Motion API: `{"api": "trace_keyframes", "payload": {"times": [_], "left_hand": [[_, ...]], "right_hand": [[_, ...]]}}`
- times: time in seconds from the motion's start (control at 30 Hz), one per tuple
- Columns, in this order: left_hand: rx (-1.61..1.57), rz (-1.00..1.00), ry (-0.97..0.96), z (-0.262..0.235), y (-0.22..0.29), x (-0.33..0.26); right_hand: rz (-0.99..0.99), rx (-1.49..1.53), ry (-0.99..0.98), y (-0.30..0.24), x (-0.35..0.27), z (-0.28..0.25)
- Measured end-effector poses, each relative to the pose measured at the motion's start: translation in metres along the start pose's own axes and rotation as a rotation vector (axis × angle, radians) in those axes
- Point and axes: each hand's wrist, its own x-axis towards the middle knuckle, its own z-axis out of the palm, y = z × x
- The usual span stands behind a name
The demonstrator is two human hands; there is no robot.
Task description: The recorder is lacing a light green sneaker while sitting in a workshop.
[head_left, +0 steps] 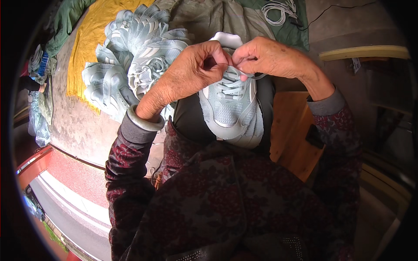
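A pale grey-blue sneaker (229,111) rests on my lap, toe toward me and tongue pointing away. My left hand (191,69) pinches its white lace (227,85) near the top eyelets. My right hand (267,56) pinches the same lace just beside it, fingertips almost touching the left ones. A silver bangle (143,123) sits on my left wrist. Both sleeves are dark red with a floral print.
A pile of matching pale sneakers (130,56) lies to my left on a yellow cloth (89,39) and green fabric. A bundle of white laces (278,11) lies on green cloth at the top right. A wooden stool (294,130) stands under my right side.
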Motion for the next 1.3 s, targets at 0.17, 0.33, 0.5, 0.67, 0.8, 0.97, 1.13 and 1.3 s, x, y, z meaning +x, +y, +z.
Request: {"api": "trace_keyframes", "payload": {"times": [0.17, 0.33, 0.5, 0.67, 0.8, 0.97, 1.13, 1.3], "left_hand": [[-0.061, 0.049, 0.046, -0.002, 0.002, 0.0], [-0.168, 0.089, 0.083, -0.004, 0.002, -0.001], [-0.149, 0.113, 0.074, -0.006, 0.001, -0.007], [-0.163, 0.134, 0.115, -0.009, 0.001, -0.013], [-0.167, 0.135, 0.166, -0.012, 0.002, -0.019], [-0.162, 0.09, 0.256, -0.022, -0.008, -0.017], [-0.165, -0.039, 0.247, -0.02, -0.013, -0.007], [-0.334, -0.141, 0.132, -0.025, -0.014, -0.004]], "right_hand": [[0.009, -0.035, -0.081, -0.012, 0.001, 0.003], [0.036, -0.156, 0.041, -0.016, -0.001, 0.009], [-0.016, -0.155, 0.066, -0.012, 0.0, 0.012], [0.021, -0.212, 0.091, -0.013, 0.001, 0.017], [0.019, -0.113, 0.196, -0.008, 0.0, 0.012], [0.018, -0.175, 0.301, -0.008, 0.006, 0.011], [0.015, -0.056, 0.412, -0.007, 0.014, 0.011], [-0.018, 0.064, 0.373, -0.009, 0.013, 0.009]]}}
